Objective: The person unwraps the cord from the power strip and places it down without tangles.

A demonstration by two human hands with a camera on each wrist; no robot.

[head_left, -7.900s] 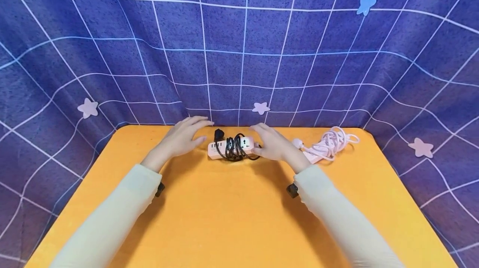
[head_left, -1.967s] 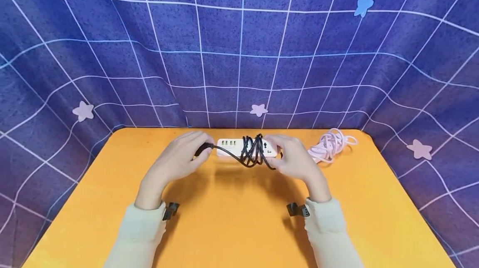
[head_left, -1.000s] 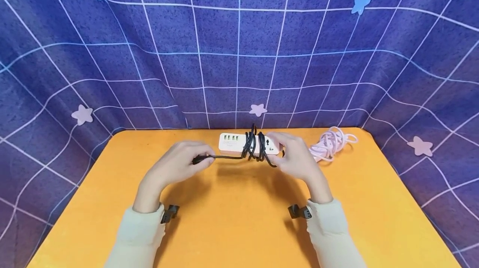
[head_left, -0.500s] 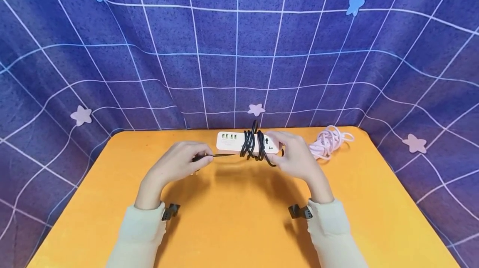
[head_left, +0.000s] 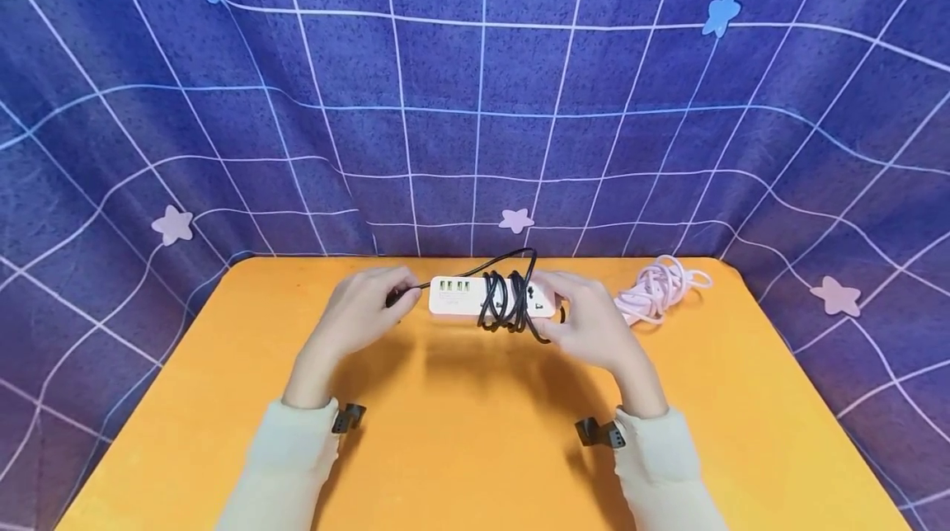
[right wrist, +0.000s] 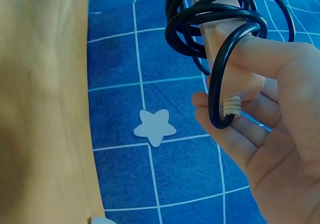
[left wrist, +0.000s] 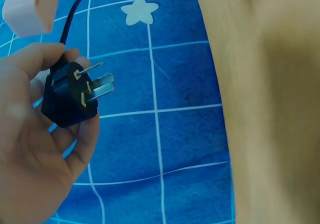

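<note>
A white power strip with a row of USB ports at its left end is held up above the table. Its black cord is wound in several loops around the right half. My right hand grips the strip's right end, where the cord leaves through a pale collar. My left hand holds the black plug at the cord's end, its metal prongs showing in the left wrist view. From the plug, a freed stretch of cord passes behind the strip and arches over its top.
A second, pink power strip with a bundled pink cord lies at the back right of the orange table. A blue grid-patterned curtain with stars stands behind and on both sides.
Both hands have come onto the black-corded strip and lifted it. The left hand has drawn the plug out, and the cord that ran along the strip's front now arches over behind it.
</note>
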